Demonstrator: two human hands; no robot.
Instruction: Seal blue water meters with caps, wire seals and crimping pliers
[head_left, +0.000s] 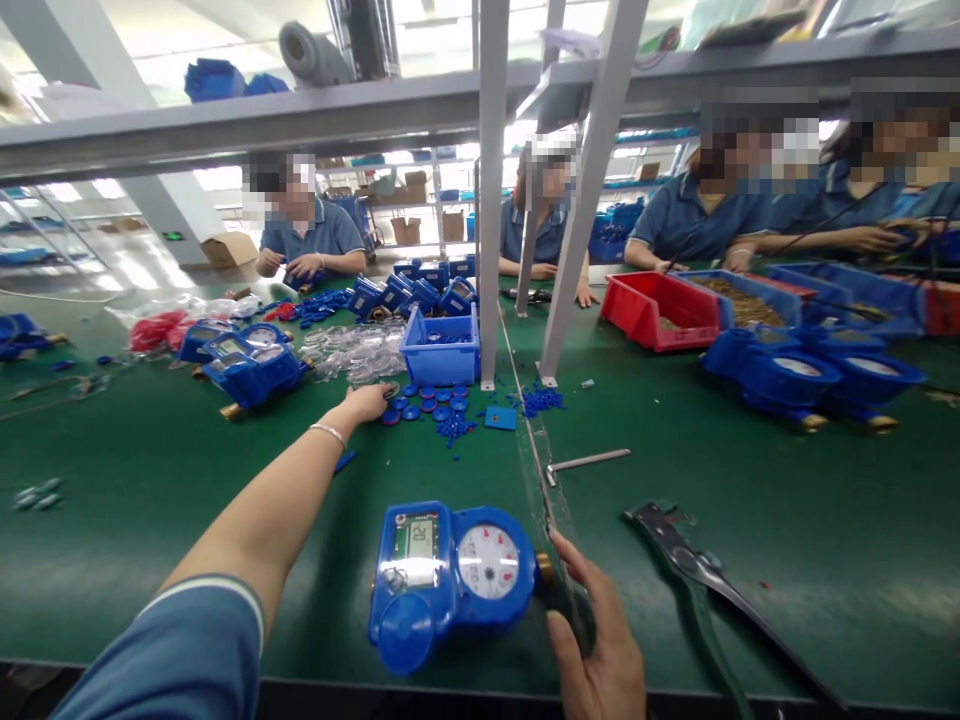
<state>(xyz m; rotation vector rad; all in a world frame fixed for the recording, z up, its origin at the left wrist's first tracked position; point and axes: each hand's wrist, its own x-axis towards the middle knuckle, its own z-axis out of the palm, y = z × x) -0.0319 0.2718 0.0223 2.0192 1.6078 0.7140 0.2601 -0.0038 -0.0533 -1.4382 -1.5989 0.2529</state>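
On green matting [150, 470], open left hand [367, 402] touches flat blue discs [421, 405]; right hand's [600, 650] fingers [576, 560] grasp glossy meter [450, 575].

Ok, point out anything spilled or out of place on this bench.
Small blue discs and pegs lie scattered loose on the mat before the blue bin, by the left hand; nothing looks damaged.

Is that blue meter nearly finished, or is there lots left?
Looks done: the blue meter already has its screen and dial fitted. In hand: the right hand steadies it while the left hand reaches the small blue discs. Probably left: its round lid lies open, and more meters wait nearby.
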